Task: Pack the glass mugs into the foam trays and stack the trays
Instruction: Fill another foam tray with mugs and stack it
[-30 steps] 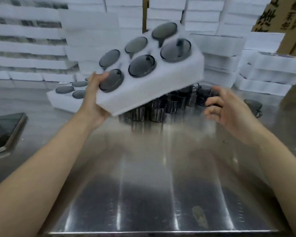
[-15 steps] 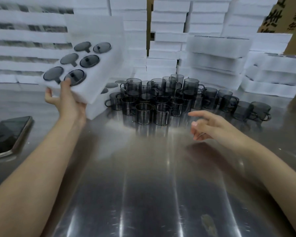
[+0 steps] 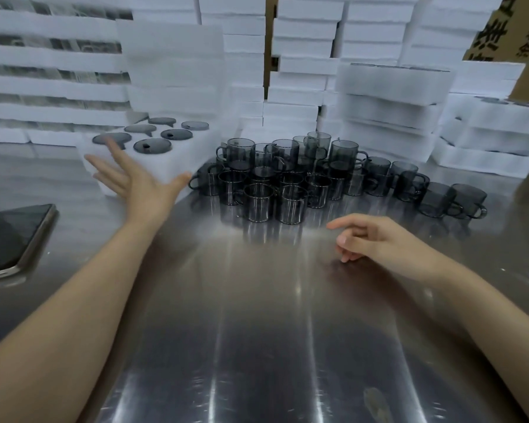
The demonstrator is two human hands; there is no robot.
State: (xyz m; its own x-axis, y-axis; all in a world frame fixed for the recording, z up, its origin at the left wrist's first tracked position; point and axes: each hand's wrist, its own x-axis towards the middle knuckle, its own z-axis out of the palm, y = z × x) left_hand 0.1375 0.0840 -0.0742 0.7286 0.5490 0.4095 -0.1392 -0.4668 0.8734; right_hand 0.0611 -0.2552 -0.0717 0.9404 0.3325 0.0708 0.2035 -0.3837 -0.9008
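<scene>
A white foam tray (image 3: 177,155) filled with dark glass mugs lies on top of another tray at the back left of the steel table (image 3: 257,315). My left hand (image 3: 135,181) is spread open just in front of the tray, fingers straight, holding nothing. A cluster of several smoky glass mugs (image 3: 287,175) stands at the middle of the table, with more mugs (image 3: 434,193) trailing to the right. My right hand (image 3: 376,239) hovers low over the table in front of the mugs, fingers loosely curled and empty.
Tall stacks of white foam trays (image 3: 388,96) line the whole back of the table. A phone (image 3: 13,236) lies at the left edge. Cardboard boxes (image 3: 507,29) stand at the back right. Bare steel reaches to the near edge.
My left hand carried the filled tray leftward, set it down on the tray at the back left and let go. My right hand sank toward the table.
</scene>
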